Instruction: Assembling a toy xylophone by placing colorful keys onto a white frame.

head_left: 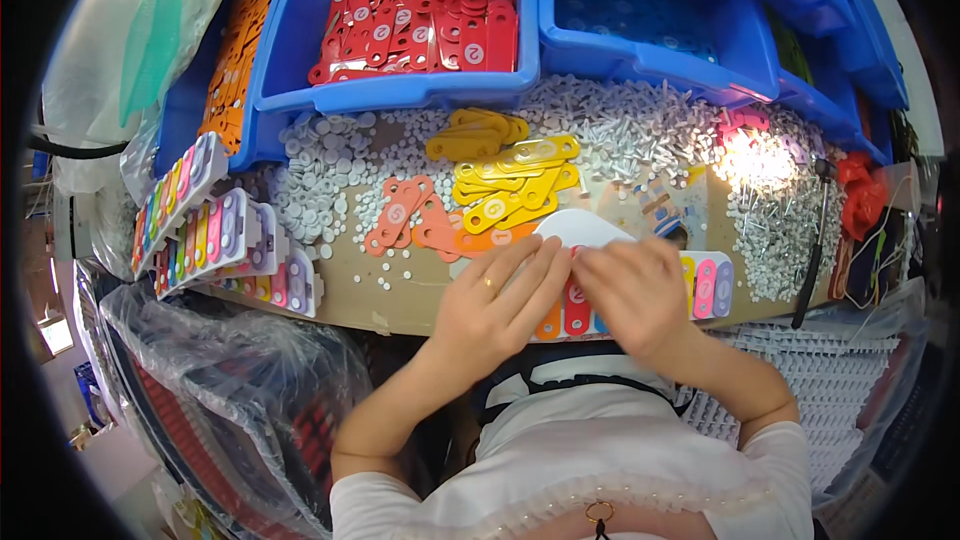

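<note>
In front of my body lies a toy xylophone (578, 312) with coloured number bars on a white base (580, 227). My left hand (503, 295) is at its left part, fingers pressed together and their tips on the far end of the bars. Close beside them are the bunched fingertips of my right hand (635, 295), over the end of the red bar; anything small between them is hidden. Pink and purple bars (714, 288) show right of my right hand. Left of the toy, loose yellow bars (515, 185) and coral bars (405, 215) lie in overlapping piles.
Blue bins stand along the back, one with red bars (420, 15), another with orange bars (238, 50). White caps (325, 175) and pins (640, 125) cover much of the table. Several xylophones (215, 235) are stacked at left. A black-handled hammer (815, 240) lies at right.
</note>
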A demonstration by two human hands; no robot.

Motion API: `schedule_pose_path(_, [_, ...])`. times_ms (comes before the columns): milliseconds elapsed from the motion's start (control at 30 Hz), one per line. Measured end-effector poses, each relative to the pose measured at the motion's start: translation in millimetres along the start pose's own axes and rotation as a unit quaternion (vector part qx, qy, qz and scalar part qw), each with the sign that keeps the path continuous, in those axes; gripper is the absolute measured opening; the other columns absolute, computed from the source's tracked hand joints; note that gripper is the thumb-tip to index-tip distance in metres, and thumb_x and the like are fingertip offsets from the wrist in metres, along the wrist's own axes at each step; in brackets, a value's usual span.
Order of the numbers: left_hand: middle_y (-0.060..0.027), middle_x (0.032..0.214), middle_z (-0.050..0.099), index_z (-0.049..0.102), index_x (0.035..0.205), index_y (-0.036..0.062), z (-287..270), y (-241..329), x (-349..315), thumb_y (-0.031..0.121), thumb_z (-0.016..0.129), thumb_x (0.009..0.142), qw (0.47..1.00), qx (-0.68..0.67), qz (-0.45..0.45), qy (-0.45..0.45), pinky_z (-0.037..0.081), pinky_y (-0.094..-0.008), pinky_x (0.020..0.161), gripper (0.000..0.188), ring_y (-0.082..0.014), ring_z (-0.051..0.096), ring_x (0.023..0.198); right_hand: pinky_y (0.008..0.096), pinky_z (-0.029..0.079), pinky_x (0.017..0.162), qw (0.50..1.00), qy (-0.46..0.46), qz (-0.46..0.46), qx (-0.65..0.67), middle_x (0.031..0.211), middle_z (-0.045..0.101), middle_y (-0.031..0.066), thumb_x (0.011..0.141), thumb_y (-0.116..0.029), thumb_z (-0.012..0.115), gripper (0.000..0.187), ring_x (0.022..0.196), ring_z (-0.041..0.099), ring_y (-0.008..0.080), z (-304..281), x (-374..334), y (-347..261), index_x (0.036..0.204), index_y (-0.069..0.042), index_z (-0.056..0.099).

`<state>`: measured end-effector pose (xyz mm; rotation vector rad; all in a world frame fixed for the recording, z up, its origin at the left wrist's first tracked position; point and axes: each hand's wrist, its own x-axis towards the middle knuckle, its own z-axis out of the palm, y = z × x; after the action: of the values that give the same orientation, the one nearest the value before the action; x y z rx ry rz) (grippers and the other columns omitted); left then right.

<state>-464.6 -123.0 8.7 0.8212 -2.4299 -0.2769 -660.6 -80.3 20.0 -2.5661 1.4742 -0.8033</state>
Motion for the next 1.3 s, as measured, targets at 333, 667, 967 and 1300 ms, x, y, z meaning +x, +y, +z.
schedule_pose_path(333, [-0.0089,0.098,0.068,0.069,0.101,0.004,-13.3,-24.8,38.6,0.011,0.07,0.082,0.969,-0.203,-0.141,-0.031,0.049,-0.0339,0.081,0.02,-0.0248,0.061,0.099,0.0405,0.039,0.08,0.989,-0.089,0.102,0.054,0.084,0.06,0.0072,0.072,-0.013,0.073,0.017,0.084,0.056,0.0264,-11.4,33.0,49.1,0.083,-0.006,0.064])
schedule_pose_path(667, [-0.0092,0.075,0.062,0.066,0.076,0.0029,47.2,-44.4,80.5,0.006,0.072,0.069,0.988,-0.044,-0.016,-0.145,0.048,-0.0385,0.073,0.01,-0.0289,0.055,0.079,0.0412,0.039,0.079,1.0,0.005,0.007,-0.012,0.081,0.056,0.0102,0.069,-0.012,0.071,0.022,0.083,0.052,0.0299,22.0,43.6,81.3,0.083,-0.003,0.058])
schedule_pose_path(967, [-0.0029,0.083,0.064,0.072,0.085,0.0059,-49.0,2.6,15.9,0.009,0.076,0.076,0.848,-0.305,-0.413,-0.128,0.044,-0.0296,0.078,0.01,-0.0167,0.057,0.088,0.0234,0.051,0.063,0.833,-0.111,0.367,0.398,0.08,0.067,0.0032,0.086,-0.005,0.068,0.008,0.07,0.064,0.009,-37.3,15.8,69.8,0.085,0.0,0.063])
schedule_pose_path(1300, [-0.0062,0.098,0.059,0.072,0.09,0.0079,-35.8,26.3,-19.2,0.012,0.075,0.078,0.881,-0.298,-0.328,-0.168,0.04,-0.0356,0.09,0.013,-0.026,0.049,0.098,0.0224,0.051,0.053,0.672,-0.377,0.406,0.49,0.081,0.071,0.0071,0.088,-0.011,0.064,0.017,0.065,0.068,0.0105,-44.8,15.7,14.7,0.099,0.001,0.069])
